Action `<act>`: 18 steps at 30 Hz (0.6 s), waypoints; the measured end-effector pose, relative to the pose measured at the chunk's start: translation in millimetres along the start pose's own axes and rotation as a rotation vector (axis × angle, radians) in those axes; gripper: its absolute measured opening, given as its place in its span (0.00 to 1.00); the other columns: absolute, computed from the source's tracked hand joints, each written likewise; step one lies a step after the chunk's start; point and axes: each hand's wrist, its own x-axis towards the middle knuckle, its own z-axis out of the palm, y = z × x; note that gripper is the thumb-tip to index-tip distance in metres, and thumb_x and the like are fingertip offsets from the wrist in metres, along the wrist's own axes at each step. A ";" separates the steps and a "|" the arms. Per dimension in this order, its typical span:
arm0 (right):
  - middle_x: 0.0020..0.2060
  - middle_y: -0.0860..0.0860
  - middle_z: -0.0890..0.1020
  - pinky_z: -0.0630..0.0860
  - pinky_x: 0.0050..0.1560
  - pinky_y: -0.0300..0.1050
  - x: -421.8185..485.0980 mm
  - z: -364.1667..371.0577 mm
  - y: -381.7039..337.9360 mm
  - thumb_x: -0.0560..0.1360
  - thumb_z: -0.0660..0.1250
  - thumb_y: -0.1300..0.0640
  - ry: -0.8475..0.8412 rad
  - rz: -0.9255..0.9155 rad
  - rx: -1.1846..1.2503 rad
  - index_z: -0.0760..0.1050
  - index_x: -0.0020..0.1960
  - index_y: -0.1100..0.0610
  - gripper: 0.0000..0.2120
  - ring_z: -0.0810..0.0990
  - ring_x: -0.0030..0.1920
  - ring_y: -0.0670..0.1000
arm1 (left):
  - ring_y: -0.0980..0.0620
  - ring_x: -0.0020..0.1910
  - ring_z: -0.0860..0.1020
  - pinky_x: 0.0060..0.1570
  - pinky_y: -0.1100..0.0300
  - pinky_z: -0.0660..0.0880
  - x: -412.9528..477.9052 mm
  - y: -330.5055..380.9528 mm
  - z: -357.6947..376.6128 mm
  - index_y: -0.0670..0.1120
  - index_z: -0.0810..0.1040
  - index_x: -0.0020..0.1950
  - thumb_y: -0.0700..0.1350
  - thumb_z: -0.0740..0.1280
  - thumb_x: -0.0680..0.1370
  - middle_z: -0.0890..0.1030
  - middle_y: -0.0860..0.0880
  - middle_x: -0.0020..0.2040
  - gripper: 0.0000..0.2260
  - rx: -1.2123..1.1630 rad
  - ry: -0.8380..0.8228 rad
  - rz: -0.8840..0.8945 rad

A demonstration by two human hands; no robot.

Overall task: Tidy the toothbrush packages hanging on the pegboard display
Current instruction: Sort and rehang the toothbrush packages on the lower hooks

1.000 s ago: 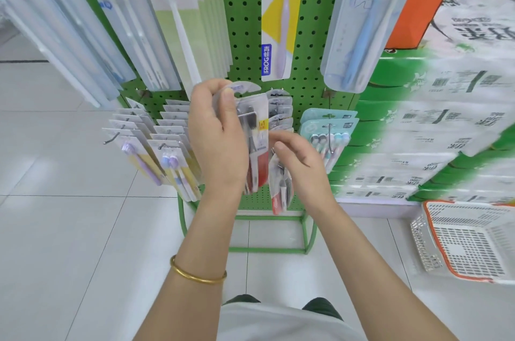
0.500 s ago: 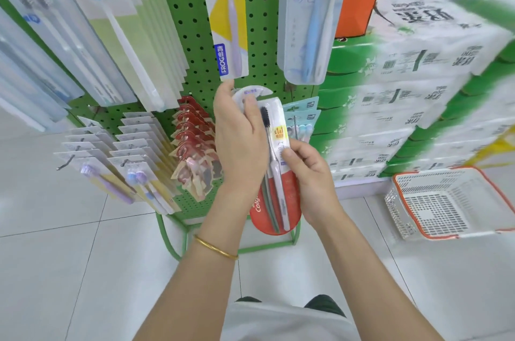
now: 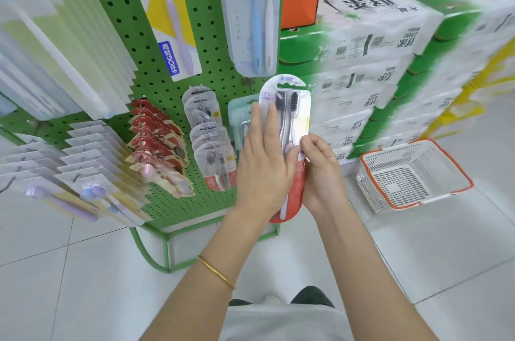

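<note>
I hold a twin toothbrush package [image 3: 296, 106], white card with a red bottom and two black-bristled brushes, off the hooks in front of the green pegboard [image 3: 156, 62]. My left hand [image 3: 262, 168] lies flat on its front with straight fingers. My right hand [image 3: 320, 173] pinches its right edge. A row of matching packages [image 3: 211, 151] hangs on a hook just left of it. A teal package [image 3: 237, 109] is partly hidden behind my left hand.
Red-carded packages [image 3: 158, 140] and pastel brush packs [image 3: 83, 173] hang further left. Long packages [image 3: 252, 14] hang above. Stacked tissue packs [image 3: 376, 62] stand at the right, with a white and orange basket [image 3: 412, 173] on the tiled floor.
The package has come off the hook row and shifted to the right of the display. My left hand went from gripping its top to lying flat on it. The view swung right.
</note>
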 end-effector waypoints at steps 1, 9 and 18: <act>0.30 0.50 0.82 0.78 0.34 0.39 1.3 -1.8 -2.8 0.79 0.60 0.65 0.021 -0.006 0.023 0.72 0.42 0.58 0.08 0.81 0.31 0.47 | 0.42 0.73 0.62 0.67 0.50 0.64 -4.2 0.9 2.2 0.45 0.51 0.77 0.54 0.56 0.79 0.55 0.39 0.77 0.29 0.002 -0.029 0.023; 0.29 0.50 0.81 0.80 0.40 0.44 15.1 -13.9 -18.4 0.79 0.61 0.63 0.141 -0.075 0.149 0.69 0.40 0.56 0.09 0.80 0.31 0.47 | 0.46 0.76 0.53 0.71 0.49 0.58 -23.9 -5.5 -5.7 0.52 0.46 0.78 0.68 0.53 0.72 0.41 0.46 0.79 0.39 0.085 -0.470 0.175; 0.45 0.51 0.79 0.73 0.35 0.42 18.0 -20.9 -19.5 0.77 0.65 0.60 0.159 0.041 -0.240 0.72 0.50 0.53 0.03 0.77 0.39 0.50 | 0.63 0.43 0.74 0.42 0.66 0.71 -21.9 0.0 -8.1 0.56 0.58 0.73 0.33 0.63 0.71 0.73 0.58 0.50 0.35 -0.533 -0.590 -0.134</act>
